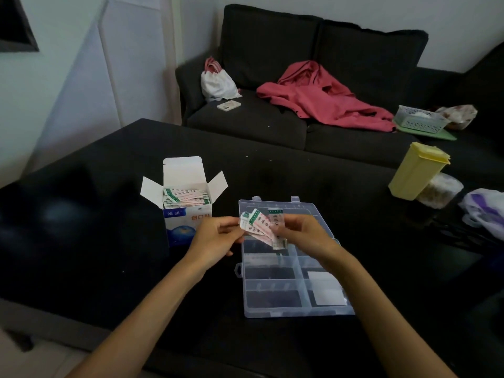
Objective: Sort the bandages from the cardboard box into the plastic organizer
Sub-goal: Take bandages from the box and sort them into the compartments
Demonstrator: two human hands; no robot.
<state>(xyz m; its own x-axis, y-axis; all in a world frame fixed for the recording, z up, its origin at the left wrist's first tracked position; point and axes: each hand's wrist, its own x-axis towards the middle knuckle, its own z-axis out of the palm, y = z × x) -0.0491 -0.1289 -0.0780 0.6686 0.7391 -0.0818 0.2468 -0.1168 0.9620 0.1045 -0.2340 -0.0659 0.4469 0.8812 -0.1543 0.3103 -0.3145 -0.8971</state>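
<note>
An open white and blue cardboard box (182, 211) stands on the black table, its flaps up and several wrapped bandages (186, 197) inside. To its right lies a clear plastic organizer (293, 306) with divided compartments. A white sheet (326, 288) lies in its near right compartment. Above the organizer's far half, my left hand (215, 240) pinches a fanned bunch of bandages (257, 226). My right hand (305, 233) grips one upright bandage (276, 218) at the bunch's right side. The compartments under my hands are partly hidden.
The black table (95, 241) has a yellow lidded container (417, 170), a clear jar (440, 190) and a white-purple plastic bag (486, 211) at its right edge. Behind is a dark sofa (272, 50) with a red garment (321, 96), a phone (228, 105), a white bag (218, 81) and a basket (420, 119).
</note>
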